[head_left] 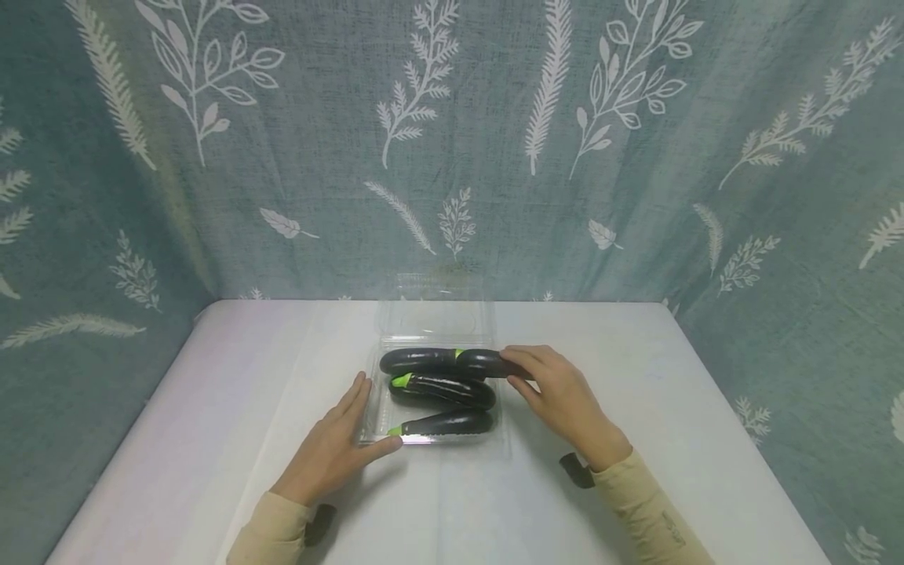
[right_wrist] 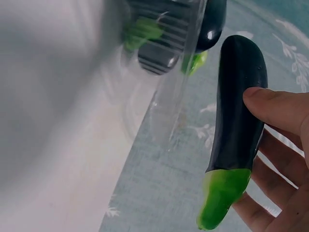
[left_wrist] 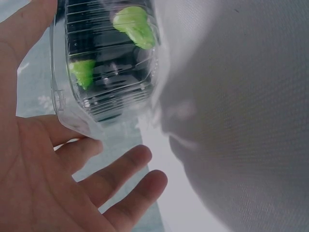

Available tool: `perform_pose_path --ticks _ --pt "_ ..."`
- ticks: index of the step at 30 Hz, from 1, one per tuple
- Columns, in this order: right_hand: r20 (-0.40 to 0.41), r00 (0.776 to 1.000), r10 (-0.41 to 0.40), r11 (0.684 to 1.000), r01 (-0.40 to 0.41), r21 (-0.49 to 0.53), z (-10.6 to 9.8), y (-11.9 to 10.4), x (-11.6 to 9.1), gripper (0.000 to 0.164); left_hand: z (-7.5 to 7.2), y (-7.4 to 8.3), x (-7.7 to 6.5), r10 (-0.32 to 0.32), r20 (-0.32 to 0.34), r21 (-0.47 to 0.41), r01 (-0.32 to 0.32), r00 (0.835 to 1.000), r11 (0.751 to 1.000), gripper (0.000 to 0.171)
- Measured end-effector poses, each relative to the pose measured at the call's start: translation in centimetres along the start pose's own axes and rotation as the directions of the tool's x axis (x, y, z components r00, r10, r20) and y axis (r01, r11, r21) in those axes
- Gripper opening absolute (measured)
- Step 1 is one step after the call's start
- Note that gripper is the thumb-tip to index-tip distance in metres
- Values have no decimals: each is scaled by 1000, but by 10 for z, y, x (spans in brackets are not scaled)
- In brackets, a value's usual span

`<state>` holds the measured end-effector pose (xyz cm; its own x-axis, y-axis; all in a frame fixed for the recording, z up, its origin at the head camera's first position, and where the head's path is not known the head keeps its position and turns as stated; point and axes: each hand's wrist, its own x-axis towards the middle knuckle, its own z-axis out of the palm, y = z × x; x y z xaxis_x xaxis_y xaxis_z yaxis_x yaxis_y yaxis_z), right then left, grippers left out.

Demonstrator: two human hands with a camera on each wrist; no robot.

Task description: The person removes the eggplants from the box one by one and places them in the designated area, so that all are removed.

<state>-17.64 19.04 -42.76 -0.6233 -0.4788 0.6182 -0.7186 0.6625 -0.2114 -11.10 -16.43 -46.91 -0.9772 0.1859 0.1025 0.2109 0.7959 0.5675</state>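
My right hand (head_left: 558, 388) pinches a dark purple eggplant (right_wrist: 239, 101), thumb on one side and fingers on the other. Its green cap (right_wrist: 224, 195) points away from the box. In the head view this eggplant overlaps the right end of the back eggplant (head_left: 417, 361). A clear plastic box (head_left: 374, 424) holds that one, a middle eggplant (head_left: 448, 391) and a front eggplant (head_left: 448, 423), lying roughly side by side. My left hand (head_left: 335, 443) rests at the box's front left corner, thumb by the front rim, straight fingers along the left wall.
The box's clear hinged lid (head_left: 434, 310) stands raised behind it, near the back edge of the white table (head_left: 282, 377). Green leaf-patterned cloth (head_left: 480, 157) hangs behind the table and along both sides.
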Motion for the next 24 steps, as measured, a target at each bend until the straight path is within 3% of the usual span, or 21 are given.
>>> perform_pose_path --ticks 7,24 --pt "-2 998 61 998 -61 -6 -6 11 -9 42 -1 0 -1 13 -6 0 -13 1000 1000 111" --pt "-50 996 72 996 -75 -47 -16 51 -24 44 -1 0 -1 5 -3 -8 -5 1000 1000 109"
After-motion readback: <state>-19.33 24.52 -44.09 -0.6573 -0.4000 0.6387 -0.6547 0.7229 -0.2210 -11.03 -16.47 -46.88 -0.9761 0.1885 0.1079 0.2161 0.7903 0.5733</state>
